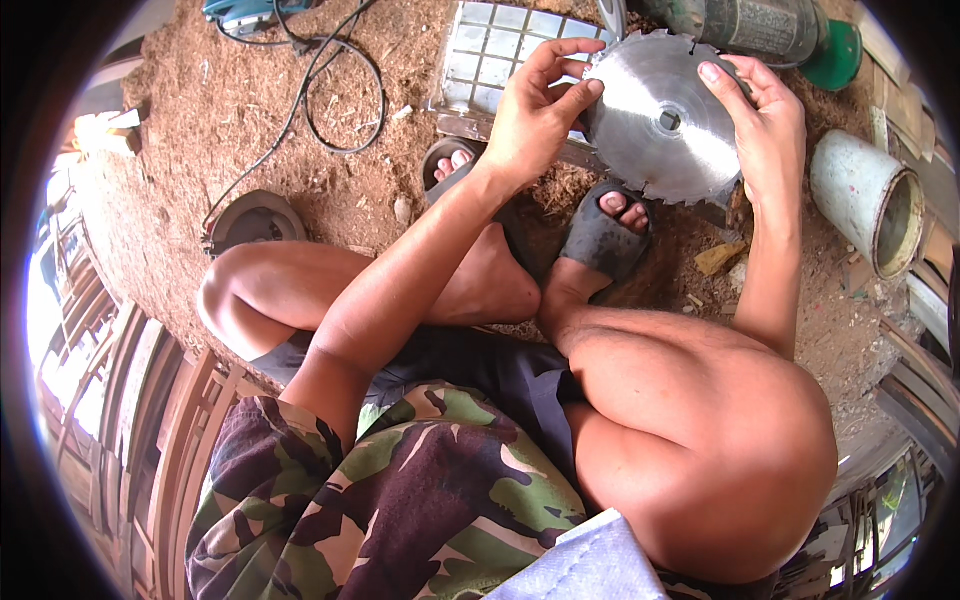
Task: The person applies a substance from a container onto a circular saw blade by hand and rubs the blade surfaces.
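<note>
A round, toothed circular saw blade (pixel 640 135) of shiny metal, with a small dark hole at its centre, is held up above my feet. My right hand (pixel 765 120) grips its right edge, thumb lying on the near face and fingers behind the rim. At the upper left edge, my left hand (pixel 540 115) has its thumb and fingers bent around the teeth. Part of the blade's rim is hidden by both hands. Below the blade are my feet in dark sandals (pixel 605 240).
Behind the blade lies a white-tiled slab (pixel 495 55). A green-ended cylinder (pixel 760 28) lies at the top right, above a pale bucket (pixel 865 200) on its side. At left are a blue power tool (pixel 250 15), its black cord (pixel 383 100) and a dark round disc (pixel 258 222) on sawdust-covered ground. Wood strips (pixel 180 450) stand lower left.
</note>
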Available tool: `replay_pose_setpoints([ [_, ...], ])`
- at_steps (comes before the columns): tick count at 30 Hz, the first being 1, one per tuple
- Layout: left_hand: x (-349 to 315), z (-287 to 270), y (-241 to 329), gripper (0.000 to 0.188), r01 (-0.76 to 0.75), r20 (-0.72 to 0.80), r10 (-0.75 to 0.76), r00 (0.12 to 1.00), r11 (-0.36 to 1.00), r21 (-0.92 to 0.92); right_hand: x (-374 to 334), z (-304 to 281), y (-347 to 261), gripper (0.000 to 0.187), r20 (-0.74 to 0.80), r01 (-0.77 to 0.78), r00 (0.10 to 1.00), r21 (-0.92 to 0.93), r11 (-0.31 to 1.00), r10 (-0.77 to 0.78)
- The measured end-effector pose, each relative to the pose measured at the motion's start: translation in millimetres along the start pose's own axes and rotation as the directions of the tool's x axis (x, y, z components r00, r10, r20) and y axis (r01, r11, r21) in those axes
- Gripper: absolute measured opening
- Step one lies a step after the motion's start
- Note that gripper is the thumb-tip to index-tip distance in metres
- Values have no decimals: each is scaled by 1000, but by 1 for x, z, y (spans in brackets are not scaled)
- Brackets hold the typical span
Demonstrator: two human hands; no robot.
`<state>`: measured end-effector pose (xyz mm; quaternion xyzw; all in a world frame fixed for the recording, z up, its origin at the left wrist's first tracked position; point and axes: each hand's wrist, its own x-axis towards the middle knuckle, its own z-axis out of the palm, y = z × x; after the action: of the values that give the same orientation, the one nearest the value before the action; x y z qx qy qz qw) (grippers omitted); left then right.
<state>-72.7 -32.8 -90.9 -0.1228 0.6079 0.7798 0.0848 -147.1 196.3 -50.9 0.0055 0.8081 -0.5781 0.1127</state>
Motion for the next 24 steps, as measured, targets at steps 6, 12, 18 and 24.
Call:
replay_pose_setpoints([
  [6, 1, 1, 1, 37, 0, -9, 0, 1000, 1000, 15, 2, -1, 2, 32, 0, 14, 1000, -12, 1000, -14],
  [12, 1, 1, 2, 40, 28, -6, -28, 1000, 999, 23, 3, -1, -1, 31, -2, 1, 1000, 1, 1000, -1],
  [18, 1, 1, 2, 41, 27, -1, -27, 1000, 999, 31, 3, -1, -1, 30, 6, 6, 1000, 14, 1000, -6],
  [24, 2, 3, 1, 37, 8, -15, -7, 1000, 999, 39, 3, -1, -1, 32, 19, -21, 1000, 5, 1000, 21],
])
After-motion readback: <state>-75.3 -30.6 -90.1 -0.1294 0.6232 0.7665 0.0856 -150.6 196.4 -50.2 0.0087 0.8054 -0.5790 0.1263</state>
